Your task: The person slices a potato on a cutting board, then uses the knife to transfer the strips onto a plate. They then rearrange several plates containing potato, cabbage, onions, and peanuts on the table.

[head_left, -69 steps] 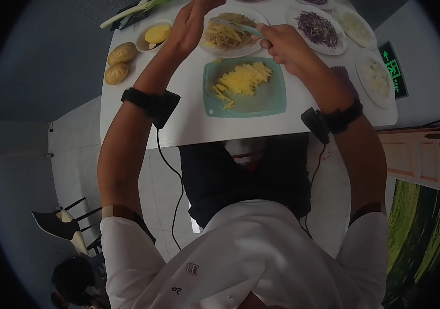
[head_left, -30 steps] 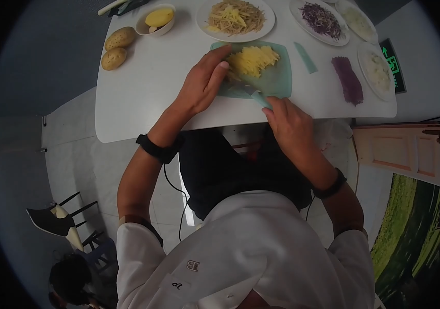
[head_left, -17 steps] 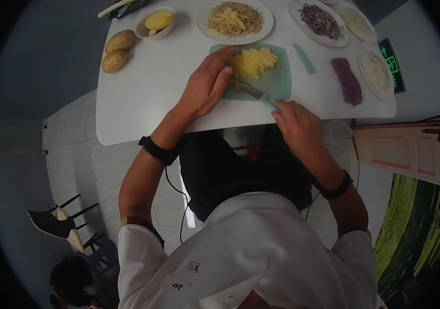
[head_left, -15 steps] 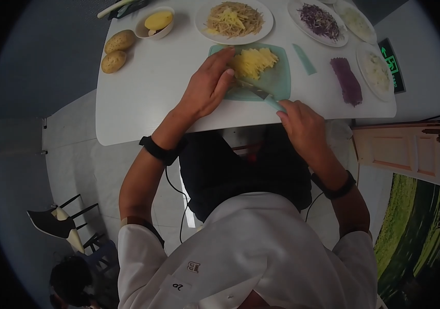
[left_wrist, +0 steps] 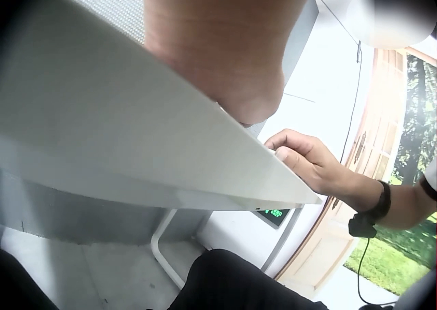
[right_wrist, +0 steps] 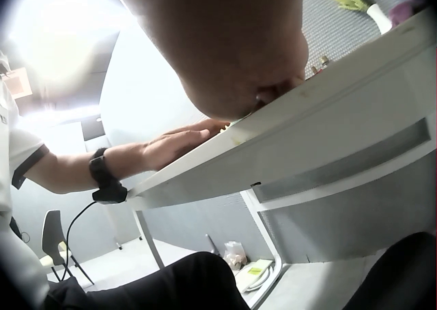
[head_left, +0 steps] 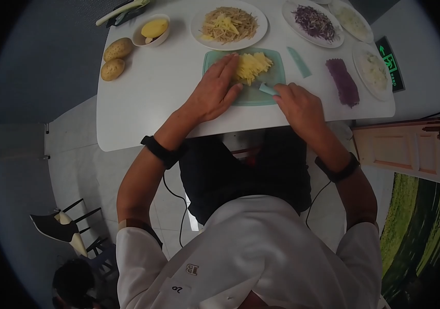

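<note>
In the head view, a teal cutting board (head_left: pixel 251 98) lies near the table's front edge with a heap of yellow potato strips (head_left: pixel 255 67) on it. My left hand (head_left: pixel 214 92) rests over the board's left side, its fingers extended along the heap's left edge. With curled fingers my right hand (head_left: pixel 302 109) grips a knife (head_left: pixel 268 89) by its teal handle, close over the board's lower right part; little of the blade shows. Beyond the board stands a white plate (head_left: pixel 196 35) of pale shreds topped with yellow strips. In the left wrist view the right hand (left_wrist: pixel 311 160) appears past the table edge.
Two whole potatoes (head_left: pixel 115 59) and a bowl (head_left: pixel 164 36) with a peeled potato sit at the left. To the right lie a flat teal blade-shaped piece (head_left: pixel 298 62), a purple cloth (head_left: pixel 342 82) and a plate (head_left: pixel 328 43) of purple shreds. More plates line the right edge.
Both hands have come back from over the far plate to the board, and yellow strips now top that plate. Lately the right hand has shifted the knife handle up and left, nearer the heap.
</note>
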A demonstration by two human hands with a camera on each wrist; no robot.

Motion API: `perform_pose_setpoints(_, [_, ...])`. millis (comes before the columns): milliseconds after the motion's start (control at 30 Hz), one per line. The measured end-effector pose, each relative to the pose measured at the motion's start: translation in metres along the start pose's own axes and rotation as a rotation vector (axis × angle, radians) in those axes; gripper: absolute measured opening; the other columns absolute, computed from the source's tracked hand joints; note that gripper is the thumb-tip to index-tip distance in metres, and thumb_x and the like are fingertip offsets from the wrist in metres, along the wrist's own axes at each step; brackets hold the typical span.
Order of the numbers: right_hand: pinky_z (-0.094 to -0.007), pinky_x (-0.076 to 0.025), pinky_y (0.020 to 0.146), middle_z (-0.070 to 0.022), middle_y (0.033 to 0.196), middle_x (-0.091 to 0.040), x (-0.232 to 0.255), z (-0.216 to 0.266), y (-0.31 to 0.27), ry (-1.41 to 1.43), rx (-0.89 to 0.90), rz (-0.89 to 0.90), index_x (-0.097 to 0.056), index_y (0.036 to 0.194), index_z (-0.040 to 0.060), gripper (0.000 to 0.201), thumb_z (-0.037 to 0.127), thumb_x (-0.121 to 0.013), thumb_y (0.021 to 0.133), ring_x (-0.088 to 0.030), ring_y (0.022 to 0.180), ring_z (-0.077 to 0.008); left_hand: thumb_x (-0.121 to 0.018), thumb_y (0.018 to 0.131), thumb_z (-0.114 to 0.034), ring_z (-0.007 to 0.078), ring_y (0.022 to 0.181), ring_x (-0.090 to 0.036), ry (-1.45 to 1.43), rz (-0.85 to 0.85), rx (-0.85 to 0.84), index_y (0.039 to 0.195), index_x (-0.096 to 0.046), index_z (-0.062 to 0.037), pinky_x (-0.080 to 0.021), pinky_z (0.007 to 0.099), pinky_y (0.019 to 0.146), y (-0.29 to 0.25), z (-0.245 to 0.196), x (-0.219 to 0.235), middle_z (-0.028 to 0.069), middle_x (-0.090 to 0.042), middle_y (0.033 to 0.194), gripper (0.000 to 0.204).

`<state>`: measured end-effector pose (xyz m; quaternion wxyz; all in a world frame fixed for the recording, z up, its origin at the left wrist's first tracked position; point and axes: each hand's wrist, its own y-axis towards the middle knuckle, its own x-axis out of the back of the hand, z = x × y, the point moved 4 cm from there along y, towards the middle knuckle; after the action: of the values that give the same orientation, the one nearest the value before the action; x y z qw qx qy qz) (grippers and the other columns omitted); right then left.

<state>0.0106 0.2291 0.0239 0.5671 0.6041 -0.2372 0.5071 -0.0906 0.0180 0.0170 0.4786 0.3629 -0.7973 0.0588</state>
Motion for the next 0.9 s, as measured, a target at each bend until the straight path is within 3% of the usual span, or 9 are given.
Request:
perform_pose_setpoints(267, [-0.0387,-0.056,0.061,-0.0051,0.083,-0.060,-0.005,-0.010,0.011,0.033,0.055,0.007,-0.061,0.106,0.0113,0.024,0.023,-0.077,0.092,-0.068,0.075,-0.0242,-0.057,0.102,-0.017,0.0424,0.153,-0.032,0.144,0.032,-0.088,0.161,-0.028,0.0032,-0.026,0.0496,0.127,0.002,-0.005,-0.002,0.0258,-0.029,0.167,0.069])
perform_pose_setpoints(433, [-0.0388,-0.056,0.062,-0.0055,0.085,-0.061,-0.014,-0.012,0.017,0.056,0.062,-0.003,-0.061,0.108,0.0108,0.026,0.021,-0.078,0.091,-0.068,0.077,-0.0248,-0.059,0.100,-0.015,0.0427,0.151,-0.035,0.130,0.017,-0.066,0.158,-0.033,0.0027,-0.027,0.0542,0.126,0.000,-0.007,-0.002,0.0242,-0.036,0.163,0.065])
perform_pose_setpoints(900, [-0.0394,-0.058,0.070,-0.0079,0.094,-0.066,-0.001,-0.001,0.011,0.179,-0.012,-0.049,-0.064,0.114,0.0081,0.031,0.015,-0.079,0.088,-0.070,0.085,-0.0283,-0.058,0.100,-0.010,0.0421,0.152,-0.035,0.129,-0.045,-0.067,0.156,-0.037,0.0026,-0.030,0.0542,0.125,-0.011,-0.017,-0.006,0.0231,-0.038,0.161,0.061])
